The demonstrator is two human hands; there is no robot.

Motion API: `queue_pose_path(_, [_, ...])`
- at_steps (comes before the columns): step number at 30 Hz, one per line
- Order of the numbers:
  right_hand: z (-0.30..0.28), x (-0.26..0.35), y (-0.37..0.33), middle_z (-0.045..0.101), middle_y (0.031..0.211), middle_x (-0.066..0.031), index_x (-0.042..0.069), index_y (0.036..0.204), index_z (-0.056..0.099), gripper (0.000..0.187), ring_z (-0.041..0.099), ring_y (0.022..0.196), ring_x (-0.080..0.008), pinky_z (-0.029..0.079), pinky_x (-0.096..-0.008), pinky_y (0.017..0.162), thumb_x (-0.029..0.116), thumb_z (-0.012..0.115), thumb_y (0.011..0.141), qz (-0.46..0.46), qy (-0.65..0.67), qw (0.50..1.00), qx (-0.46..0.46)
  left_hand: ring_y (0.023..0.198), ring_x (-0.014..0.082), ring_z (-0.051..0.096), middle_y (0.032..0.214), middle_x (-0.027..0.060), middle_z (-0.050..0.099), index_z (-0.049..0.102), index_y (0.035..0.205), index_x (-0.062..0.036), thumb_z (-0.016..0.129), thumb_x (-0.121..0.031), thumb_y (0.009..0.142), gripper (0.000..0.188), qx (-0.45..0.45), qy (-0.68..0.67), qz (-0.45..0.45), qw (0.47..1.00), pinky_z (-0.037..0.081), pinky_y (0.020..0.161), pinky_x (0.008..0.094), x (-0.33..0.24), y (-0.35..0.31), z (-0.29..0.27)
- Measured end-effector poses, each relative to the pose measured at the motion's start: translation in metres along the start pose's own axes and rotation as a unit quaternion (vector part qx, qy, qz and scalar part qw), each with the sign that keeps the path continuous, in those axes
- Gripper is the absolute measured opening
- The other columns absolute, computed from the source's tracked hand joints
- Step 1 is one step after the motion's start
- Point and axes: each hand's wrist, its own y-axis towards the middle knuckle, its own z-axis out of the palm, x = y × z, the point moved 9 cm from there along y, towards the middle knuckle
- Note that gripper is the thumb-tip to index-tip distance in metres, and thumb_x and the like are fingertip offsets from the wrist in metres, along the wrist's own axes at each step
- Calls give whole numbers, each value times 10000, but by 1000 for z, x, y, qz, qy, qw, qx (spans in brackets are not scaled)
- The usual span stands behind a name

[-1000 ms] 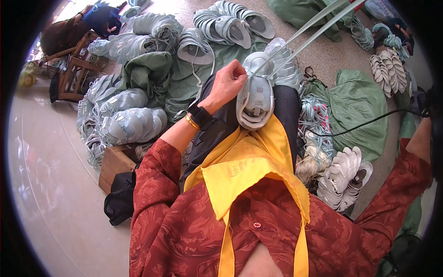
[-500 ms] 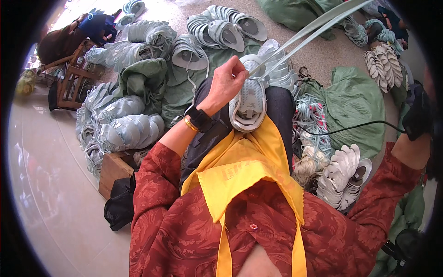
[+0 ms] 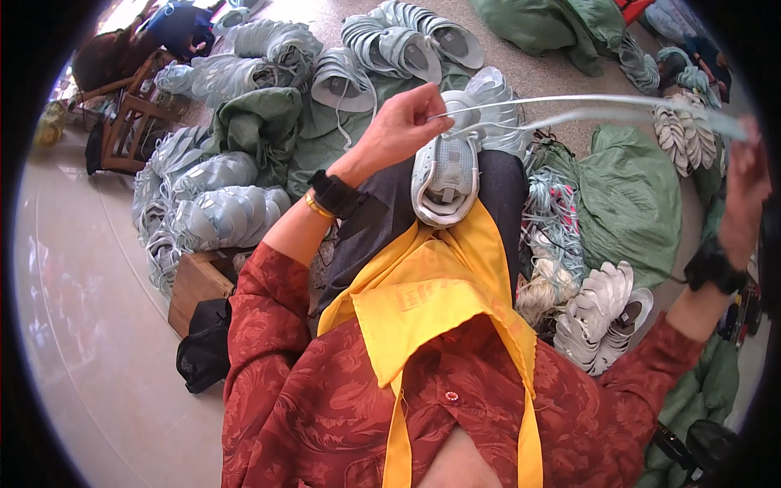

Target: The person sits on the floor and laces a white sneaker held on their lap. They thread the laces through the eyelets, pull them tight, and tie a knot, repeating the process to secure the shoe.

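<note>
A pale blue-grey shoe upper [image 3: 447,175] rests on my lap, its heel opening toward me. From its eyelets a light blue shoelace [image 3: 569,100] runs out to the right as two strands, the lower one blurred. My left hand [image 3: 403,126] is closed at the upper's left edge, pinching the lace by the eyelets. Far out to the right, my right hand [image 3: 744,175] is raised, its fingers closed on the far end of the lace; motion blurs its fingertips.
Stacks of nested shoe uppers [image 3: 232,215] lie to the left and ahead. White uppers [image 3: 598,313] and a bundle of loose laces [image 3: 553,211] sit by my right leg, beside a green sack [image 3: 630,199]. A wooden box [image 3: 197,285] stands at left.
My right hand has come into view at the right with the lace end, and the strands have swung down from a steep slant to nearly level. My left hand stays at the upper.
</note>
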Motion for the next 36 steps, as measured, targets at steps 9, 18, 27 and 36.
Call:
queue_pose_path(9, [50, -214, -177, 714, 888, -12, 64, 1099, 711, 152, 572, 611, -28, 491, -202, 540, 190, 675, 1023, 321, -219, 915, 112, 671, 3, 400, 763, -94, 477, 557, 939, -95, 657, -137, 1028, 140, -102, -65, -107, 987, 295, 567, 202, 22, -72, -61])
queue_pose_path(18, [223, -250, -187, 724, 799, -102, 5, 1094, 710, 183, 677, 606, -148, 519, -297, 570, 105, 723, 941, 192, -199, 935, 224, 626, 40, 480, 719, -31, 557, 560, 926, -77, 721, -179, 948, 192, -216, 27, -292, 931, 340, 543, 239, 70, -153, -169])
queue_pose_path(27, [233, -241, -183, 731, 824, -137, -7, 951, 708, 116, 711, 671, -229, 540, -325, 609, 100, 739, 917, 132, -235, 938, 218, 687, 127, 604, 776, 67, 638, 612, 953, -12, 710, -64, 915, 117, -186, 237, -159, 940, 498, 611, 317, 46, -107, -123])
queue_pose_path(36, [254, -273, -166, 748, 911, -150, -16, 1021, 731, 142, 734, 741, -245, 583, -343, 684, 43, 720, 892, 122, -235, 941, 210, 774, 201, 671, 963, 105, 686, 582, 1116, -14, 700, -95, 912, 249, -78, 111, -89, 987, 551, 714, 334, 61, -3, -11])
